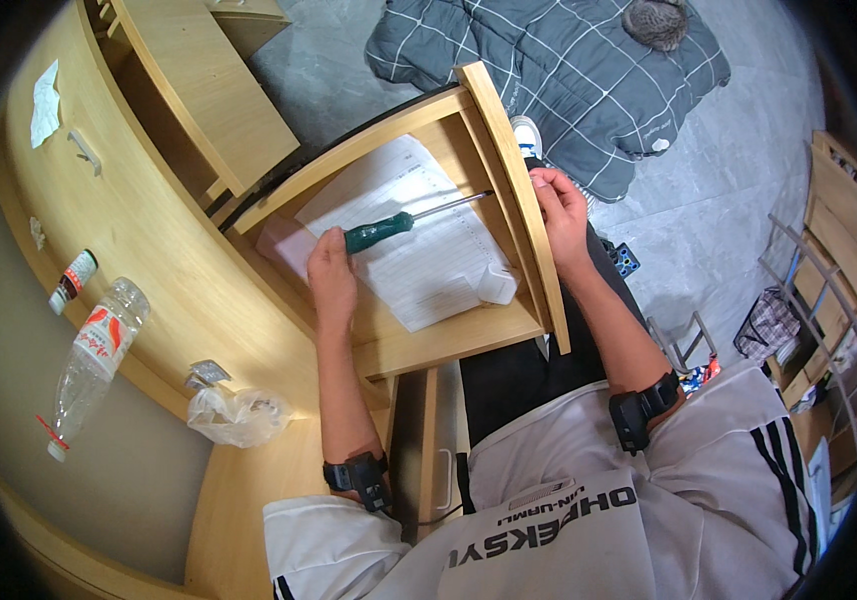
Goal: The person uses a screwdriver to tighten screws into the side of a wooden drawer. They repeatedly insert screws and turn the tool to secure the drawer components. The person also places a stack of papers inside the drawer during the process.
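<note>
My left hand (pixel 333 270) is closed around the butt of a screwdriver (pixel 379 233) with a dark green handle. Its thin shaft reaches right across the open wooden drawer (pixel 439 345), and the tip is at the inner side of the drawer front (pixel 521 205). At the outer side of that front is my right hand (pixel 562 212), fingers bent and pinched together near the panel's face. Whatever those fingers hold is small or hidden. Beneath the screwdriver, printed white papers (pixel 369 185) lie in the drawer, with a small white box (pixel 497 284) near its right corner.
On the left, a wooden desktop (pixel 179 255) carries a clear plastic bottle (pixel 99 345), a small dark bottle (pixel 73 281), a metal handle (pixel 85 152) and a crumpled plastic bag (pixel 239 415). A grey checked quilt (pixel 559 70) with a cat (pixel 657 24) covers part of the tiled floor.
</note>
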